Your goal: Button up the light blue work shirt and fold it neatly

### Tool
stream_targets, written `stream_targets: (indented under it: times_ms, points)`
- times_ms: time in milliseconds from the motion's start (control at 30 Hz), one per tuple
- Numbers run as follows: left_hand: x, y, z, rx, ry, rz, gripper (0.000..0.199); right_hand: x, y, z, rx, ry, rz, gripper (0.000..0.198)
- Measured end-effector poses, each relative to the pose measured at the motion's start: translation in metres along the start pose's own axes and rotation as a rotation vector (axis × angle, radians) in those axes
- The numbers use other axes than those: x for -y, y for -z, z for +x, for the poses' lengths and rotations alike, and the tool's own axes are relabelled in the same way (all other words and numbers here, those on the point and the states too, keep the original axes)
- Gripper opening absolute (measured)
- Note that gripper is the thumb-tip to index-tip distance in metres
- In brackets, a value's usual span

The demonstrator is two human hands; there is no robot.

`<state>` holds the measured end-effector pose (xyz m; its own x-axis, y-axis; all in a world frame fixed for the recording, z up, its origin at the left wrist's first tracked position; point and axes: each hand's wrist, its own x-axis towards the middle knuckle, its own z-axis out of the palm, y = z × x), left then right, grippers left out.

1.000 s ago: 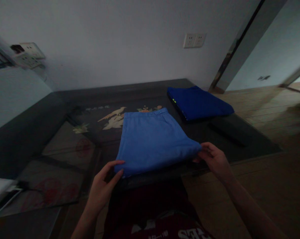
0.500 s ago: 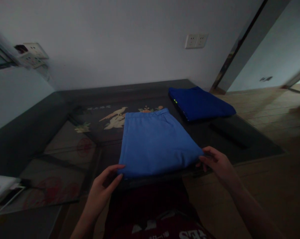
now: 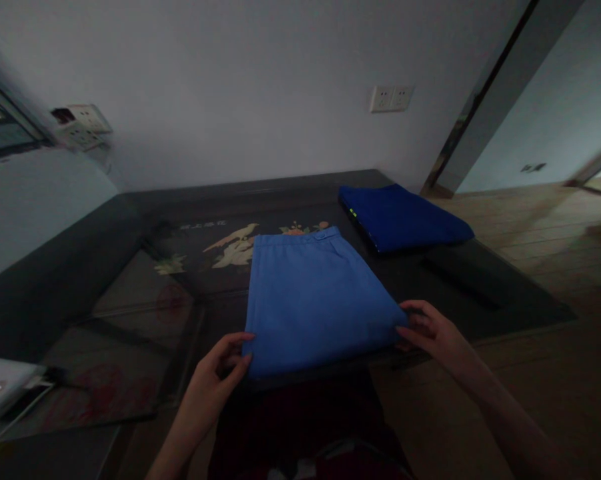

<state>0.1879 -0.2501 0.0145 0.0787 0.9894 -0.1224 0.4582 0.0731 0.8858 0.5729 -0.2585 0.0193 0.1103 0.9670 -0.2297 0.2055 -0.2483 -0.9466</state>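
Your left hand (image 3: 215, 380) pinches the near-left corner of the folded light-blue garment (image 3: 315, 300), and your right hand (image 3: 433, 333) grips its near-right corner. It lies at frame centre on the dark surface (image 3: 130, 293), long axis running away from you, waistband farthest.

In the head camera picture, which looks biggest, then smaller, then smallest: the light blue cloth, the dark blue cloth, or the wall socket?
1. Light blue cloth, biggest, though it lies nearest the camera, which helps.
2. Dark blue cloth, smaller, but farther back, so their true sizes may be closer.
3. Wall socket, clearly smallest.
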Motion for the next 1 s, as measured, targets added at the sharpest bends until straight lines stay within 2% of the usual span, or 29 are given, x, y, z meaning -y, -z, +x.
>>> stream_targets:
  times_ms: [67, 133, 200, 267, 300, 367, 467, 533, 633, 767, 1000]
  points:
    - [-0.001, -0.001, 0.000, -0.015, -0.047, 0.071, 0.036, -0.003, 0.003, 0.000, 0.002, 0.030, -0.053, 0.063]
    - [-0.004, -0.003, 0.000, -0.113, -0.154, 0.205, 0.035, -0.002, 0.006, 0.000, -0.066, 0.098, -0.155, 0.060]
    - [-0.011, -0.006, 0.001, -0.238, -0.274, 0.341, 0.034, 0.006, 0.009, -0.001, -0.224, 0.219, -0.284, 0.054]
    - [-0.022, -0.009, 0.004, -0.289, -0.368, 0.428, 0.033, 0.019, 0.006, -0.003, -0.397, 0.379, -0.397, 0.044]
    - [-0.029, -0.010, 0.006, -0.277, -0.421, 0.459, 0.032, 0.027, 0.003, -0.004, -0.455, 0.465, -0.443, 0.038]
    - [-0.042, -0.015, 0.012, -0.184, -0.535, 0.527, 0.031, 0.041, -0.010, -0.004, -0.478, 0.632, -0.535, 0.030]
    - [-0.055, -0.026, 0.024, -0.029, -0.636, 0.657, 0.034, 0.055, -0.038, 0.004, -0.341, 0.795, -0.685, 0.027]
    - [-0.055, -0.035, 0.031, 0.022, -0.629, 0.753, 0.037, 0.055, -0.055, 0.015, -0.207, 0.807, -0.791, 0.030]
    - [-0.043, -0.047, 0.038, 0.044, -0.594, 0.873, 0.043, 0.044, -0.069, 0.032, -0.066, 0.740, -0.932, 0.036]
    - [-0.025, -0.056, 0.037, 0.015, -0.582, 0.936, 0.048, 0.020, -0.067, 0.048, -0.046, 0.617, -1.026, 0.044]
    - [-0.021, -0.055, 0.035, 0.030, -0.558, 0.929, 0.049, 0.000, -0.058, 0.052, -0.021, 0.574, -1.028, 0.049]
